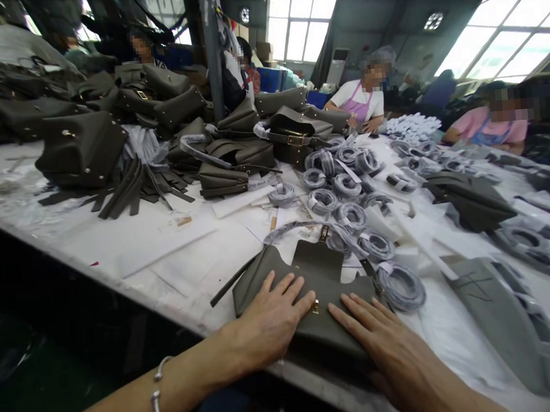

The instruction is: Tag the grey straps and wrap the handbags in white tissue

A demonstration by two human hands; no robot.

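A dark olive handbag (318,272) lies at the table's near edge, its flap turned away from me and a small gold clasp (315,306) on its front. Spread flat on the bag's left half is my left hand (277,317), fingers extended. My right hand (380,328) rests on the right half, its fingers also stretched out, the thumb partly hidden. The clasp sits between the two hands. A plastic-wrapped handle (300,228) arches behind the bag, and a loose strap end (228,286) sticks out to its left.
Coiled wrapped straps (400,285) crowd the table just right of and behind the bag. Finished-looking bags (80,151) are heaped at the back left, near dark strips (135,185). A grey panel (507,321) lies at right. A post (212,52) and several people stand beyond.
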